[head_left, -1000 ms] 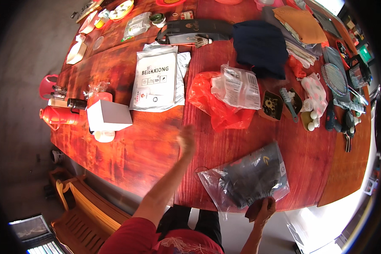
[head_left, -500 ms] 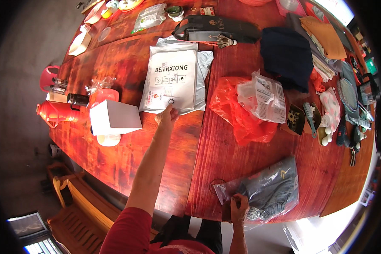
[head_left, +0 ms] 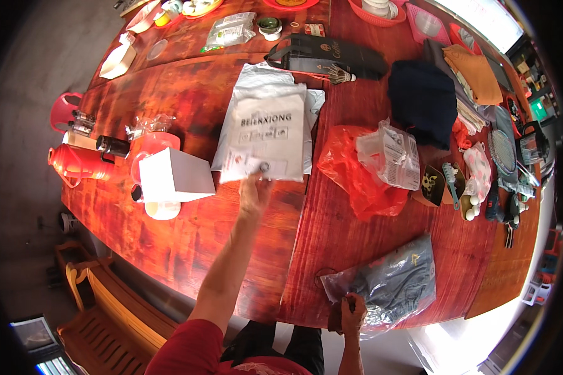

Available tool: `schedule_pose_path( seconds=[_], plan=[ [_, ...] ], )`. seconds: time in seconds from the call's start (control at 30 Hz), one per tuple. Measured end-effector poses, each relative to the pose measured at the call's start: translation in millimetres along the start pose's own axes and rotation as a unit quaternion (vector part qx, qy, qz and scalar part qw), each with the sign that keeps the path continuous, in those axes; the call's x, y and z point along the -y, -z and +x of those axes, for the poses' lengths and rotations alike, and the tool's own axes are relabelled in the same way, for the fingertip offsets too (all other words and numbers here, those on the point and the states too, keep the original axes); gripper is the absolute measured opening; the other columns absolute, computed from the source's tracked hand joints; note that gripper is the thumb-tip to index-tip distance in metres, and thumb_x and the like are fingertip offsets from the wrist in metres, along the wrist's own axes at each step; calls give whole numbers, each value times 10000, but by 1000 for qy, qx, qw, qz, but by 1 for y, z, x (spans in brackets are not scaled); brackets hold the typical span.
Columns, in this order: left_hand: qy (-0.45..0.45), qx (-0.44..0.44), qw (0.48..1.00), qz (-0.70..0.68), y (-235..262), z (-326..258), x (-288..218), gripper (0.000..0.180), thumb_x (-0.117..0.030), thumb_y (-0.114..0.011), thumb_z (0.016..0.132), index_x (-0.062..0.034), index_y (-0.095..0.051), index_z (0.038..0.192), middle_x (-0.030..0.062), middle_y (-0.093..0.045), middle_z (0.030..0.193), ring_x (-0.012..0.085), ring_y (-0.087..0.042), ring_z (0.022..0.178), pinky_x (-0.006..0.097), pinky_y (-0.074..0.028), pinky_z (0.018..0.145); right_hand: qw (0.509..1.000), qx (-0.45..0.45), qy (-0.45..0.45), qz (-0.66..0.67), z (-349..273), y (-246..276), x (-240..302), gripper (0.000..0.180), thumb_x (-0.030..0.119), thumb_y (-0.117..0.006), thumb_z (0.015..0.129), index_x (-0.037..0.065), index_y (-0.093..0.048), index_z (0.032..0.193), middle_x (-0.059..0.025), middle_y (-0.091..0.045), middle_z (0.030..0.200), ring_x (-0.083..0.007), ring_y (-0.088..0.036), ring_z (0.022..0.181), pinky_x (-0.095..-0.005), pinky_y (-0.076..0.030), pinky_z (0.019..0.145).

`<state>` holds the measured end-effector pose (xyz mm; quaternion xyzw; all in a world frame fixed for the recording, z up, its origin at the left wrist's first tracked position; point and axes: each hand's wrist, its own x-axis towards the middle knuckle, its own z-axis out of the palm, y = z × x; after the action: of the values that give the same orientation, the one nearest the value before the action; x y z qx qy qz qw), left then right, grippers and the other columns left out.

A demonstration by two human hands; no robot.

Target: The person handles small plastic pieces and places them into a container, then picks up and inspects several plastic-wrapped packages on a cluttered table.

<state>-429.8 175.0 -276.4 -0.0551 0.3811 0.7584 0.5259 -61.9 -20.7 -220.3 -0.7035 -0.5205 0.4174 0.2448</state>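
My left hand (head_left: 255, 191) reaches to the middle of the table and pinches the near edge of a white printed package (head_left: 268, 140). The package looks slightly blurred and lies over grey-white plastic mailers (head_left: 251, 78). Close to the table's front edge, my right hand (head_left: 354, 312) is closed at the open end of a clear plastic bag (head_left: 397, 281) with a dark grey folded garment inside. A small brown item (head_left: 334, 317) shows beside that hand; I cannot make out its kind.
Left of the package stand a white box (head_left: 175, 178) and a red thermos (head_left: 80, 164). To its right lie a red plastic bag (head_left: 356, 181) and dark navy cloth (head_left: 422, 100). A black gift bag (head_left: 331, 56) and a shuttlecock (head_left: 341, 74) lie beyond. A wooden bench (head_left: 109, 312) is at lower left.
The white package has been pulled toward me and to the right across the mailers by my left hand. My right hand stays at the clear bag. The view has shifted slightly.
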Motion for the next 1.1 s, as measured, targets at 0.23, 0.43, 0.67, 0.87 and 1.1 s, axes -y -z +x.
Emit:
schedule_pose_path(
  seconds=[0.23, 0.43, 0.67, 0.87, 1.1],
  plan=[
    [49, -19, 998, 25, 70, -158, 29, 514, 16, -523, 779, -51, -415, 1278, 101, -561, 1164, 249, -573, 1041, 450, -502, 894, 998, 2, 39, -50, -7, -8, 20, 153, 75, -646, 777, 16, -608, 913, -76, -586, 762, -178, -552, 668, -315, -451, 626],
    [145, -154, 977, -11, 148, -263, 29, 305, 49, -552, 763, -86, -550, 1036, 47, -609, 916, 193, -594, 814, 462, -520, 811, 999, -16, 25, 18, 3, -27, 40, 132, 49, -646, 778, 21, -607, 901, -84, -568, 786, -174, -552, 670, -298, -448, 606],
    [192, -203, 946, 164, 187, -307, 15, 267, -111, -677, 823, -92, -550, 1057, 34, -624, 964, 161, -628, 814, 379, -537, 704, 953, 79, 290, -22, -10, -109, 86, 216, 62, -659, 732, 70, -589, 936, -102, -581, 849, -294, -571, 766, -365, -488, 693],
    [165, -171, 950, 203, 249, -319, 23, 324, -127, -701, 806, -79, -541, 1083, 70, -634, 951, 205, -642, 840, 338, -542, 676, 869, 132, 415, -236, -86, -179, 61, 370, 253, -625, 775, 143, -574, 1124, 2, -504, 1176, -213, -444, 1063, -385, -346, 866],
    [185, -190, 929, 257, 219, -311, 16, 214, -132, -737, 769, -56, -636, 942, 46, -657, 865, 146, -645, 736, 299, -562, 597, 856, -53, 413, -304, -9, -200, 62, 385, 271, -643, 748, 197, -577, 1120, 33, -507, 1202, -179, -461, 1090, -382, -351, 830]
  ],
)
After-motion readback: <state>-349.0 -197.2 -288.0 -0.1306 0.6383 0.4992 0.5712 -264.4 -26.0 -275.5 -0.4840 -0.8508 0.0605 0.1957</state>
